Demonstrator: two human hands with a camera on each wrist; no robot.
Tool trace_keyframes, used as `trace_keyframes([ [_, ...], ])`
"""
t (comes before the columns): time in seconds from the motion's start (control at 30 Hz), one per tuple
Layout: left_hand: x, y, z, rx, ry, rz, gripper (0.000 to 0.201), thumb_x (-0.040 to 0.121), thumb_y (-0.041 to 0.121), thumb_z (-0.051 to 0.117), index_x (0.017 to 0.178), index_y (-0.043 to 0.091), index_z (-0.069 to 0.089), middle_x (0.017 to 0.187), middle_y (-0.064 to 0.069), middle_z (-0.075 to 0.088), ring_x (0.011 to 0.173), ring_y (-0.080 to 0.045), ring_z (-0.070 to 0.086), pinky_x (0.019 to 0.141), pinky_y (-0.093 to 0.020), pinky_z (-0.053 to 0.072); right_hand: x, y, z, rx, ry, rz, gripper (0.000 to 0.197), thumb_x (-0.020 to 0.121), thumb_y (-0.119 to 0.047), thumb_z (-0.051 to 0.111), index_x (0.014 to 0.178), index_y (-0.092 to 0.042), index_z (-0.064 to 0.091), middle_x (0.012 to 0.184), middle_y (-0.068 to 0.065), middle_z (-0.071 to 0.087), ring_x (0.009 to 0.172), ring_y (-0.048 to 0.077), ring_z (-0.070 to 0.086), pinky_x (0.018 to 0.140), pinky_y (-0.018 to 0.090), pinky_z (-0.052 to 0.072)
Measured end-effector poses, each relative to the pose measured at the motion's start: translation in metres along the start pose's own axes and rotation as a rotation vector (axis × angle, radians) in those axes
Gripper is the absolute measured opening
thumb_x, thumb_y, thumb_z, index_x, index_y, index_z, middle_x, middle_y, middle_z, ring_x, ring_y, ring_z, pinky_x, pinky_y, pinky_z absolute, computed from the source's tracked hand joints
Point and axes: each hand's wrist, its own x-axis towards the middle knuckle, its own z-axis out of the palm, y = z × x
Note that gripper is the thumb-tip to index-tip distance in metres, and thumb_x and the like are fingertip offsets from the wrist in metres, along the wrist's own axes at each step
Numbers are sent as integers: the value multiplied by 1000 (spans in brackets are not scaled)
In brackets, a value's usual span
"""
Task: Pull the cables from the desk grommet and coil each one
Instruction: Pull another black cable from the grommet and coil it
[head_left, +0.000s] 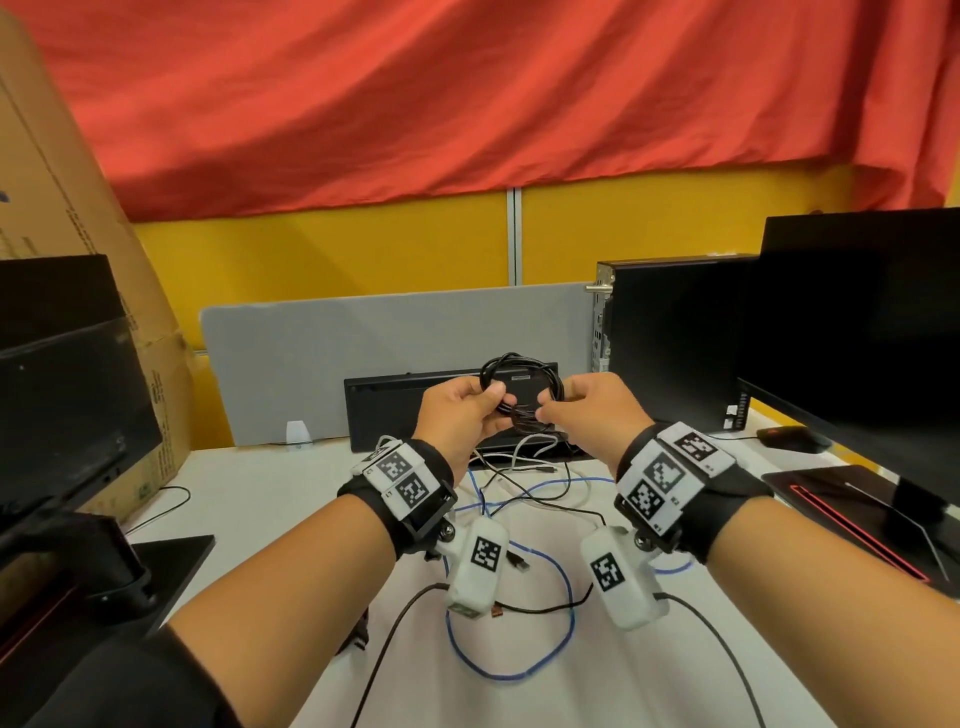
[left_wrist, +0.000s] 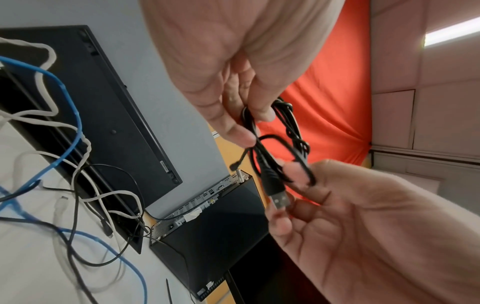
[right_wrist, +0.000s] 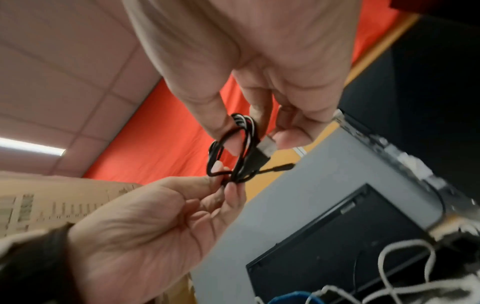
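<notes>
Your left hand (head_left: 462, 415) and right hand (head_left: 587, 410) hold 1 black USB cable coil (head_left: 519, 384) raised above the bench (head_left: 260, 499), in front of the dark upright panel at the back. In the left wrist view, the left thumb and fingers (left_wrist: 233, 131) pinch the bundled loops on 1 side; the right fingertips (left_wrist: 293, 170) pinch the opposite side, with the USB-A plug (left_wrist: 279, 200) lying loose against them. Both hands are curled onto the coil, not spread.

Risks, as judged from here:
1. The loops are held only by 2 fingertip pinches; easing either pinch would probably let the springy turns fan out and undo the coil.
2. The small plug on the free tail (right_wrist: 283, 167) sticks out sideways and could catch a loop as you wrap or tuck it.
3. The USB-A plug is unsecured and may slip out of the bundle.

Surroundings: below your wrists, a blue cable (head_left: 519, 670), a white cable (head_left: 524, 452) and further black cable (head_left: 395, 623) lie crossed on the bench, none yet coiled; they run back towards the opening at the foot of the panel, where the grommet itself cannot be made out. A desktop computer case (head_left: 670, 338) and a monitor (head_left: 857, 322) stand to your right, another monitor (head_left: 67, 389) and a cardboard box (head_left: 57, 197) to your left. The tangle occupies the nearest place to set the coil down.
</notes>
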Motion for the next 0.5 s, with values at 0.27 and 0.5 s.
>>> trace_keyframes([
  [0.27,4,-2,-9,-79,177,1,8,91,5,64,89,-1,70,80,-9,69,70,-12,70,65,-20,57,-3,-5,-8,-15,35,130,13,87,-12,68,84,0,72,67,11,63,49,15,56,47,24,50],
  [0.5,5,-2,-14,-139,284,-39,10,89,5,65,94,-3,68,83,-11,68,68,-13,68,63,-20,57,-8,0,-8,363,-62,200,14,85,-7,71,85,6,71,64,8,61,44,11,49,41,21,44],
])
